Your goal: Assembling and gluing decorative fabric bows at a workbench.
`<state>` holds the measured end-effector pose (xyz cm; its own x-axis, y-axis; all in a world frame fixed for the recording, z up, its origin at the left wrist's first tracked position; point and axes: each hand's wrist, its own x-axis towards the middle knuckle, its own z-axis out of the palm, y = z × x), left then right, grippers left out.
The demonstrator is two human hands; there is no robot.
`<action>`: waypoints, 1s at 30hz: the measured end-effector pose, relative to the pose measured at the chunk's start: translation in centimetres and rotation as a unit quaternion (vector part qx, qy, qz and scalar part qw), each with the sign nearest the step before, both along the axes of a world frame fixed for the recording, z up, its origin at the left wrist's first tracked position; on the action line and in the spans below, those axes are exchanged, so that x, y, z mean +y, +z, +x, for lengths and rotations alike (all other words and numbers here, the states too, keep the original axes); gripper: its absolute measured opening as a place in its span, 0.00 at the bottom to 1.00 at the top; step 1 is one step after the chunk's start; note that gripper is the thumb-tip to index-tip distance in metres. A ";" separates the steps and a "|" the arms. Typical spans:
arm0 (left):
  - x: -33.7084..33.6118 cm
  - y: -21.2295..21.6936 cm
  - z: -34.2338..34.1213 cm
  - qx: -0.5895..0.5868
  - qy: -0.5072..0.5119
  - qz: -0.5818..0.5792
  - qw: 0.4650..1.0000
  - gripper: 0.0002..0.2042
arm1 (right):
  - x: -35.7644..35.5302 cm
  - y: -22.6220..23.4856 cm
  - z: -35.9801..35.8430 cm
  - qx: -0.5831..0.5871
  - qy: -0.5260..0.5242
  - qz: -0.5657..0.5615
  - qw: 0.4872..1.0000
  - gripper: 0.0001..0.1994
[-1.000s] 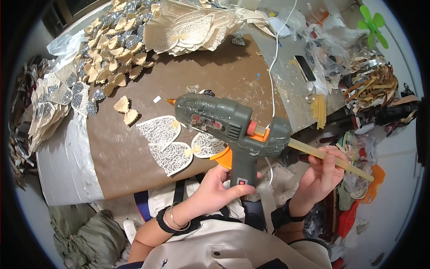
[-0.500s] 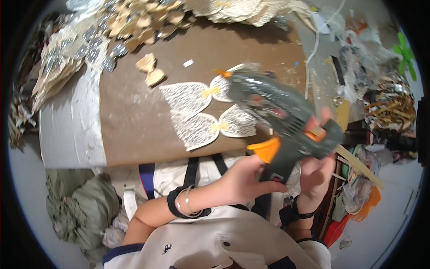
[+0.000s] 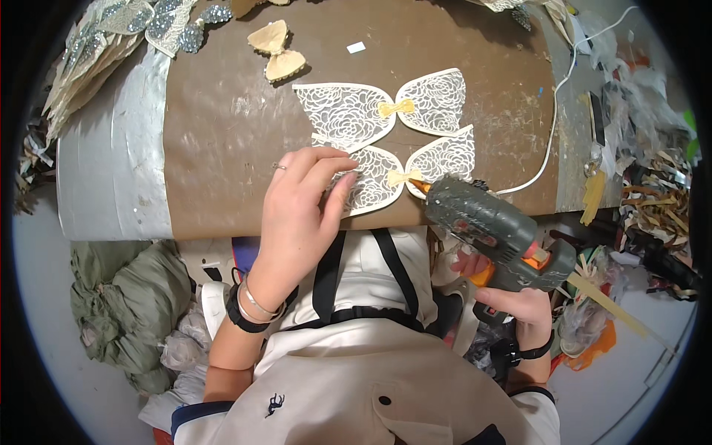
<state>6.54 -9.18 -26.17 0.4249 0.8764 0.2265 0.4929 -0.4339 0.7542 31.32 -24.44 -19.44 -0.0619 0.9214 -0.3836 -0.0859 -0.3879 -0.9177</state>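
My right hand (image 3: 519, 304) grips a dark green hot glue gun (image 3: 486, 230) with an orange trigger. Its nozzle points left, at the small yellow bow (image 3: 403, 178) in the middle of the nearer white lace bow piece (image 3: 447, 156); I cannot tell whether it touches. Over that piece's left half, my left hand (image 3: 300, 200) reaches with thumb and fingers apart, fingertips at the lace. Just beyond lies a matching lace bow piece (image 3: 345, 111) with its own yellow bow (image 3: 395, 109). Farther left sits a beige fabric bow (image 3: 277, 52).
The brown-covered table (image 3: 215, 148) has a silver strip (image 3: 111, 163) at left, with glittery lace pieces (image 3: 159, 26) stacked behind. A white cord (image 3: 552, 141) curves over the right side. A pale yellow stick (image 3: 608, 305) extends behind the gun. Green sacks (image 3: 133, 311) lie lower left.
My left hand has left the glue gun and moved to the nearer lace piece. The gun is now in my right hand alone, its nozzle lowered to the yellow bow. The view has shifted.
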 end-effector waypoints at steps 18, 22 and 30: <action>-0.2 -2.4 -0.7 -0.039 -0.008 -0.008 0.999 0.06 | 1.6 0.0 -2.4 -0.246 -0.011 -0.106 0.963 0.07; -0.2 -2.4 -0.7 -0.035 -0.008 -0.015 0.999 0.06 | 1.8 0.5 -2.8 -0.246 -0.009 -0.099 0.964 0.06; -0.3 -2.2 -0.6 -0.026 -0.009 -0.015 1.000 0.06 | 1.0 0.8 -2.7 -0.282 -0.029 -0.146 0.948 0.07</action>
<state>5.95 -9.48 -28.40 0.4284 0.8757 0.2227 0.4450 -0.4190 0.7914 28.67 -23.39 -18.61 0.2761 0.7666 -0.5798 0.3569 -0.6419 -0.6787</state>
